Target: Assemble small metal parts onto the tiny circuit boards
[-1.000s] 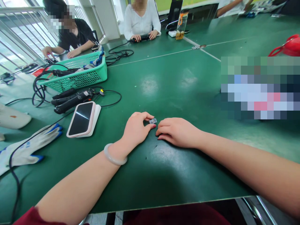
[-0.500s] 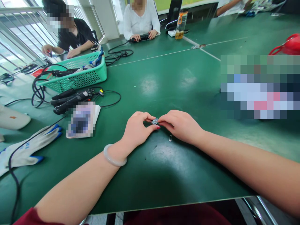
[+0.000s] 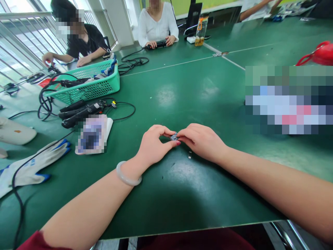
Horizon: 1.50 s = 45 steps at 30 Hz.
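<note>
Just above the green table [image 3: 145,201], my left hand [image 3: 156,144] pinches a small grey patterned piece [image 3: 174,136] between thumb and fingertips. A pale bracelet [image 3: 127,175] circles my left wrist. My right hand [image 3: 200,140] has its fingers pressed together at the right side of the same small piece; its fingertips hide part of it. Under my right hand, a tiny clear and white part [image 3: 189,155] lies on the table.
Left of my hands are a phone-like object [image 3: 92,135], black tools [image 3: 80,113] with cables, a white and blue glove [image 3: 33,166] and a green basket [image 3: 91,90]. A bottle [image 3: 201,31] stands at the back. Two people sit across; another person's arm shows farther right.
The view has shifted slightly. Both hands remain together at the small piece, which looks slightly turned and more covered by my right fingertips. The person at far left has moved a hand.
</note>
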Available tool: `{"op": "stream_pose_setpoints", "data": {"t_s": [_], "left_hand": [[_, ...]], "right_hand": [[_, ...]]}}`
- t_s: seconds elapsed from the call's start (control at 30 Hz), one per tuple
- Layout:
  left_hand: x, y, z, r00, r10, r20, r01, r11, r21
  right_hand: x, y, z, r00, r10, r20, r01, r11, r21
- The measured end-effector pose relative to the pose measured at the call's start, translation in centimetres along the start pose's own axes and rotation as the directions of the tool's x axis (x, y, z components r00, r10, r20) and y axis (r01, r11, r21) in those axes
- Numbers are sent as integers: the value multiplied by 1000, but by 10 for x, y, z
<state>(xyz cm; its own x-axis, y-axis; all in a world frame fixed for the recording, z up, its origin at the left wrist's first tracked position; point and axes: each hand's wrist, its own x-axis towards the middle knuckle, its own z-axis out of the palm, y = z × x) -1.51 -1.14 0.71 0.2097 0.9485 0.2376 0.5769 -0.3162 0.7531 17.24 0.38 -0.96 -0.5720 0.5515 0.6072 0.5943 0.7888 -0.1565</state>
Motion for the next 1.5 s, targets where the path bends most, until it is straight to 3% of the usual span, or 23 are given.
{"op": "stream_pose_setpoints", "data": {"t_s": [0.07, 0.17, 0.3, 0.4, 0.47, 0.5, 0.57, 0.67, 0.87, 1.13, 1.37, 1.5], "left_hand": [[1, -2, 0, 995, -62, 75, 75, 980, -185], [3, -4, -1, 976, -120, 184, 191, 876, -444], [5, -6, 0, 970, -149, 191, 229, 814, -533], [7, -9, 1, 968, -192, 164, 249, 833, -494], [8, -11, 1, 966, -207, 154, 257, 843, -474], [8, -12, 1, 966, -210, 152, 257, 846, -467], [9, -12, 2, 966, -211, 149, 256, 852, -457], [9, -11, 2, 965, -215, 149, 259, 863, -434], [9, -9, 2, 968, -198, 154, 243, 891, -383], [7, -8, 2, 972, -163, 168, 205, 939, -276], [7, -6, 0, 970, -156, 184, 183, 974, -135], [6, -6, 0, 972, -128, 195, 143, 988, -63]], "right_hand": [[0, 0, -3, 999, -32, -41, 33, 999, 19], [0, -1, -9, 991, -89, -98, 92, 995, 34], [1, 0, -15, 994, -73, -81, 77, 996, 51], [2, 7, -21, 992, 105, 73, -112, 988, 101], [2, 14, -25, 949, 168, 267, -225, 954, 200], [1, 17, -26, 910, 124, 395, -246, 930, 274], [1, 22, -29, 847, 36, 531, -259, 899, 353], [1, 23, -31, 801, -18, 598, -265, 885, 383], [1, 19, -28, 811, -32, 584, -230, 900, 369], [1, 17, -16, 854, 201, 479, -326, 926, 192], [0, 19, -21, 837, 165, 522, -309, 930, 201], [2, 16, -22, 892, 260, 369, -339, 926, 166]]}}
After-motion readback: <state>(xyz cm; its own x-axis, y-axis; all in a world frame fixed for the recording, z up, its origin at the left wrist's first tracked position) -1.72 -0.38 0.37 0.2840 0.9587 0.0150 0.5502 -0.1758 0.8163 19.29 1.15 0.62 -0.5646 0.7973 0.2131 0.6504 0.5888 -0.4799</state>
